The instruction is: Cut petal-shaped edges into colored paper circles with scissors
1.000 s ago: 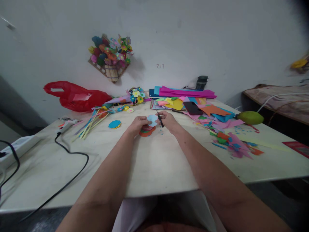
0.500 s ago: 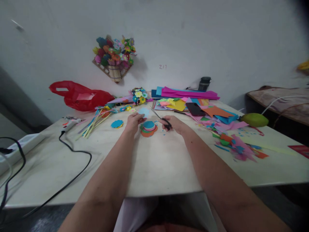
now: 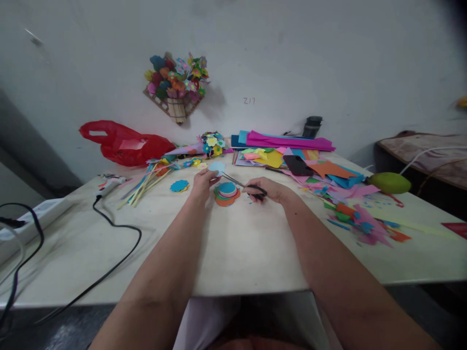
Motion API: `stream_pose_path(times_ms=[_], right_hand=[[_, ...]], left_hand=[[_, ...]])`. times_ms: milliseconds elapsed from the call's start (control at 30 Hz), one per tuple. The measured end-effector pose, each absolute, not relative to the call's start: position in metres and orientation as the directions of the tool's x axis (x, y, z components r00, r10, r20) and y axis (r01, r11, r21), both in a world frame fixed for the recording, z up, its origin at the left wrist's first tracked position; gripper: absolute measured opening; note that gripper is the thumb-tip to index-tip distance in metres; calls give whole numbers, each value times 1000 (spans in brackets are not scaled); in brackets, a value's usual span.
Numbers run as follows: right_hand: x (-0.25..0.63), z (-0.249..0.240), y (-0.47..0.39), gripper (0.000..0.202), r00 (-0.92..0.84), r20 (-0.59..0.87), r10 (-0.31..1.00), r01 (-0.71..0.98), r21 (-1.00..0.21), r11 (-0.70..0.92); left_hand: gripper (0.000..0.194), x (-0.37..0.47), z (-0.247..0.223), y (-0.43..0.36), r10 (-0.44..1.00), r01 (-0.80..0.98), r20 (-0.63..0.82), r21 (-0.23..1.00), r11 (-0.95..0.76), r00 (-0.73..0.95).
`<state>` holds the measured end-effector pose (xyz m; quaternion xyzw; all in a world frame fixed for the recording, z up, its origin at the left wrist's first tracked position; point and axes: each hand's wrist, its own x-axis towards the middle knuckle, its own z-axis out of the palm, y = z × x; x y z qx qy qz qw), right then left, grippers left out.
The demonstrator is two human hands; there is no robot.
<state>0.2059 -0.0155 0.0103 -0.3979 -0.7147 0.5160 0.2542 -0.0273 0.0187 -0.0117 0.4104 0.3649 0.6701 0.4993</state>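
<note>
Pinched in my left hand is a pale blue paper circle, held up over the table. My right hand is closed round the black handles of a pair of scissors. The blades point left, with their tips at the lower right edge of the circle; whether they touch it I cannot tell. Below and between my hands lies a stack of paper circles, blue on top, with green and orange scalloped pieces under it. Left of my left hand sits a blue scalloped paper flower over a yellow one.
A glue gun with a black cord, a power strip and thin paper sticks lie left. A red bag and paper bouquet are behind. Coloured paper, a phone, scraps and a green fruit lie right.
The scissors have turned from pointing up and away to pointing left, their tips now at the circle. My left hand still holds the circle. The whole view has shifted slightly.
</note>
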Motion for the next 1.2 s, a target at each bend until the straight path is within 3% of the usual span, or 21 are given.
stream_pose_path(times_ms=[600,1200], right_hand=[[197,10,-19,23,-471,-64,880,303,-949,93],[196,8,-18,23,-459,-47,887,303,-947,107]], left_hand=[[17,-22,-4,12,993,-392,29,917,-72,-115],[14,-22,-7,13,992,-410,18,910,-68,-124]])
